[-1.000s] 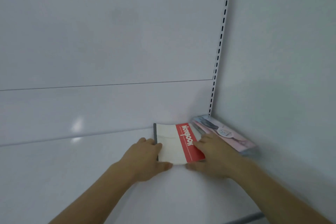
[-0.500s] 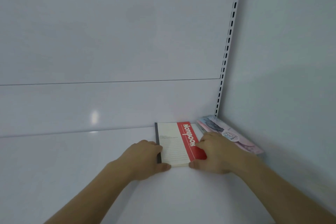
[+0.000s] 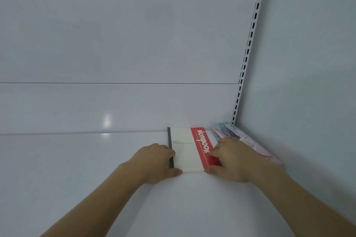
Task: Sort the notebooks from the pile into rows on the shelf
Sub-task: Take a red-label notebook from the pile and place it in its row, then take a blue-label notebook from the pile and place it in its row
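Note:
A cream and red notebook [image 3: 189, 147] with a dark spine lies flat on the white shelf [image 3: 77, 159], its far edge against the back panel. My left hand [image 3: 156, 161] grips its left spine edge, thumb at the near corner. My right hand [image 3: 231, 159] holds its right red side and near corner. To the right, a pink notebook stack [image 3: 229, 131] lies flat in the shelf's corner, partly hidden by my right hand.
The white back panel [image 3: 115, 44] rises behind the shelf. A slotted upright [image 3: 248, 48] runs up the corner. The white side wall [image 3: 308, 63] closes the right side. The pile of notebooks is out of view.
The cream and red notebook has slid away from me until its far edge meets the back panel, both hands still on it. The view shifted slightly.

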{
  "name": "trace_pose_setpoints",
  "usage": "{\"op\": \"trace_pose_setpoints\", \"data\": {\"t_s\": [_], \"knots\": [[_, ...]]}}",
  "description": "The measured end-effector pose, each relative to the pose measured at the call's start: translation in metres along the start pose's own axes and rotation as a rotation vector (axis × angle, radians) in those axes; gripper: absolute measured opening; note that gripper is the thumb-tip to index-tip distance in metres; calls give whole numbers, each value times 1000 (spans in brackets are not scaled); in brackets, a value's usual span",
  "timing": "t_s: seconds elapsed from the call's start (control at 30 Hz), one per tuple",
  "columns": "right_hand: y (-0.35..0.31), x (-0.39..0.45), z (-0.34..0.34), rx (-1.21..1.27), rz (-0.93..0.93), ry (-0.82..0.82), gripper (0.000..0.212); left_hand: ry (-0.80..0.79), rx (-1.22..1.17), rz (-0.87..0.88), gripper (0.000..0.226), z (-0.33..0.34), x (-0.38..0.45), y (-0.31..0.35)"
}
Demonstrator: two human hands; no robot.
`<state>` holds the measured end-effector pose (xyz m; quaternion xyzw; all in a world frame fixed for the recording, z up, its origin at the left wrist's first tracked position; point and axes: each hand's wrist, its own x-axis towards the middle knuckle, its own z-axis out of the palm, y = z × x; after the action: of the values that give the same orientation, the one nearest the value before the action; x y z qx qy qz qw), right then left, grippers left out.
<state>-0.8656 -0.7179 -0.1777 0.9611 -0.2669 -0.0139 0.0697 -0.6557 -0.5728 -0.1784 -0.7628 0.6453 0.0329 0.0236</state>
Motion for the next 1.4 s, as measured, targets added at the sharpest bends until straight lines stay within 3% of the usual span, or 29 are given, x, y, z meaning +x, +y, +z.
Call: {"op": "trace_pose_setpoints", "data": {"t_s": [0.17,0.4,0.67,1.4], "knots": [[-3,-8,2,69,8,18,66,44,-31,-42,66,2,-7,9],[-32,-9,-4,140,52,184,66,326,-42,-151,67,10,-25,12],[-108,3,-18,187,32,136,78,433,-10,-294,75,8,-84,-34],[-553,83,-122,264,-322,256,79,527,48,-674,71,-3,-422,-334]]}}
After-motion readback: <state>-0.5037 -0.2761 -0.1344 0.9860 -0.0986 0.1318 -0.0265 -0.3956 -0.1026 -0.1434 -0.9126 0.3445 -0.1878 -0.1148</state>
